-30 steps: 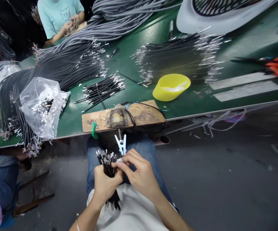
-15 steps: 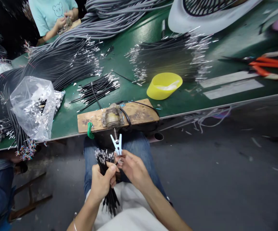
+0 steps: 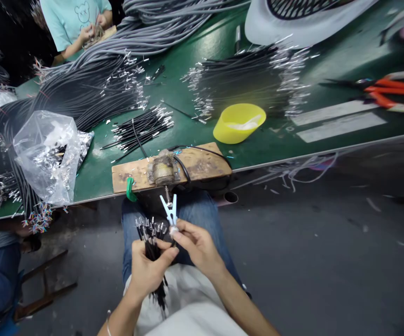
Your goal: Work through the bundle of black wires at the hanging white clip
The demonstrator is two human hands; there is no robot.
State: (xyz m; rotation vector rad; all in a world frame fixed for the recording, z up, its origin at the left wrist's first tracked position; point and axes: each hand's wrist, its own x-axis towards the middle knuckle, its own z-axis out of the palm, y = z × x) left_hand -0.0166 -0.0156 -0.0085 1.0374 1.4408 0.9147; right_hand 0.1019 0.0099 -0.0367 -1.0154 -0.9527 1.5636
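Note:
My left hand [image 3: 151,270] is closed around a bundle of short black cables [image 3: 152,249] with silvery ends pointing up and tails hanging below. Its thumb and forefinger pinch toward the right hand, around what seems to be a single cable. My right hand [image 3: 197,247] pinches a small whitish piece [image 3: 174,230] just under a light blue clothespin [image 3: 170,210]. The clothespin sits at the tip of a metal rod [image 3: 167,192] that sticks out from a worn, tape-wrapped block [image 3: 163,169] on a wooden board [image 3: 205,165].
A green hook [image 3: 130,189] hangs at the board's edge. On the green table [image 3: 188,135] are cable piles [image 3: 142,128], a plastic bag of metal parts [image 3: 48,158], a yellow cup [image 3: 235,123], orange-handled pliers [image 3: 391,91] and a fan [image 3: 293,28]. A co-worker [image 3: 76,28] sits opposite.
My left thumb has moved right, closer to my right fingers. The whitish piece now shows at my right fingertips under the clothespin. The cable bundle has shifted slightly left.

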